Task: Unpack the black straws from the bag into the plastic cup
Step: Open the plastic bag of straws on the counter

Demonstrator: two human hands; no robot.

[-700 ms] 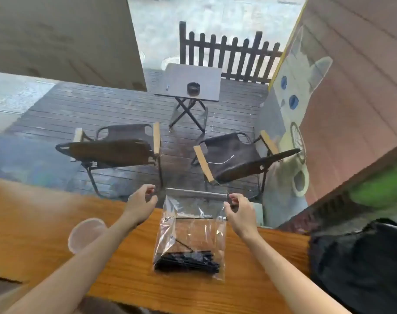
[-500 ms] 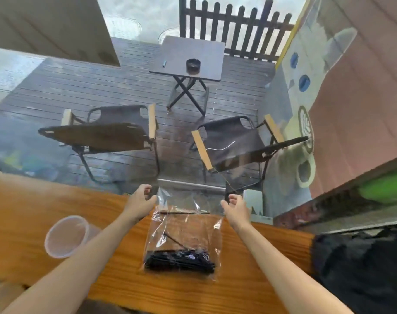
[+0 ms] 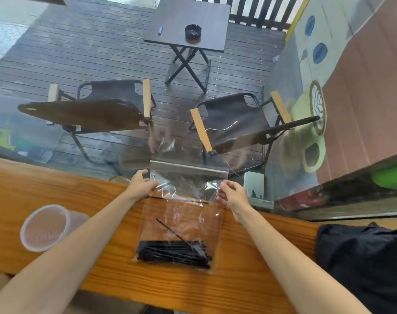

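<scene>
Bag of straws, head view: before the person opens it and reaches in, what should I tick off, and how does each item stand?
1. Left hand pinches bag top edge: ok.
2. Right hand pinches the opposite edge: ok.
3. Bag mouth open: cannot tell.
4. Black straws gathered at bag bottom: ok, one lies askew.
5. Plastic cup upright: not ok, it lies on its side.
6. Cup free of straws: ok.

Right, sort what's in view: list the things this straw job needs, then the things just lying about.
For the job:
- clear plastic zip bag
- bundle of thin black straws
- translucent round plastic cup
- left hand and right hand, each pinching the bag

Just lying about:
- black cloth bundle
- wooden counter
</scene>
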